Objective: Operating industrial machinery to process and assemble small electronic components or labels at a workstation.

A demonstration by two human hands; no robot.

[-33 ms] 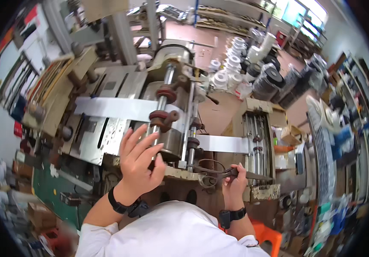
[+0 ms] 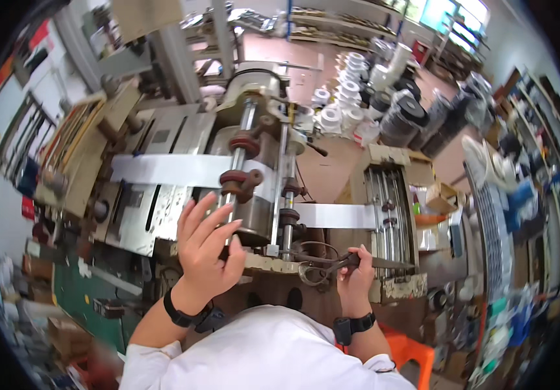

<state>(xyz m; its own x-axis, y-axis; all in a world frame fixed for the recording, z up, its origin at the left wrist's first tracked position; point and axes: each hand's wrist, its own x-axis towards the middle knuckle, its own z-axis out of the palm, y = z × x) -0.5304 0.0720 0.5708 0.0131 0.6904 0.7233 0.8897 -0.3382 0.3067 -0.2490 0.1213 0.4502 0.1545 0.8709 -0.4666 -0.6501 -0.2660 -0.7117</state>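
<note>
Scissors (image 2: 387, 263), grasped in right hand (image 2: 356, 273); left hand (image 2: 208, 253), spread, empty, near steel roller (image 2: 255, 218); possible hazards: pinched fingers, should roller turn; nicked white strip (image 2: 337, 216), should blades swing

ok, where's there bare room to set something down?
Metal bed: bare between its slots, near side of the left white strip. Floor: open patch between the white rolls and cream frame. Crowded: red-brown collars just beyond the left hand; among the rolls.
</note>
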